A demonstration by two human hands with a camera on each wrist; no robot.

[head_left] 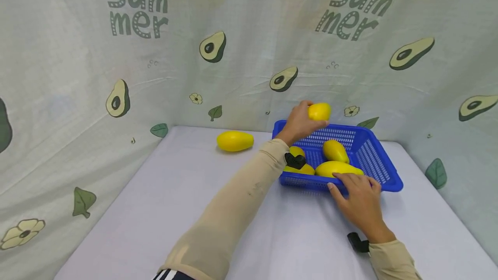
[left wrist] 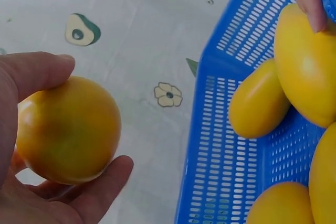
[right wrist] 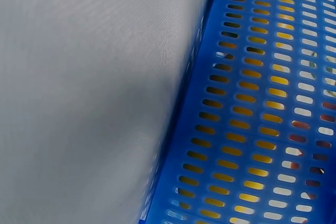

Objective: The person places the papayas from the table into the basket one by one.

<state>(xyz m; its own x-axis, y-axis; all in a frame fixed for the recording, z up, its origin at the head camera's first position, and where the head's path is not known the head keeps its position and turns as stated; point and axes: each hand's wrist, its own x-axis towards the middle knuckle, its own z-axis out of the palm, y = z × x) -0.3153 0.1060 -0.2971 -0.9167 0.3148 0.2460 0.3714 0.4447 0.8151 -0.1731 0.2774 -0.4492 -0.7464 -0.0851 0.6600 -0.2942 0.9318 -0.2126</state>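
Observation:
My left hand (head_left: 301,122) grips a yellow mango (head_left: 320,111) above the back left of the blue basket (head_left: 383,159). In the left wrist view, the thumb lies over the rounded mango (left wrist: 71,129) and the fingers curl beneath it. At the basket's front side, my right hand (head_left: 359,202) holds the rim. Its fingers reach over onto a long yellow fruit (head_left: 336,169) inside, and the thumb lies at the front wall. Behind that fruit is a smaller mango (head_left: 335,150). Another yellow fruit (head_left: 299,169) lies at the left, partly hidden by my left wrist.
A single long yellow fruit (head_left: 235,141) lies on the white-covered table (head_left: 163,185), left of the basket. A printed cloth (head_left: 249,33) with avocados hangs behind the table. In the right wrist view, the slotted basket wall (right wrist: 236,129) fills the right side.

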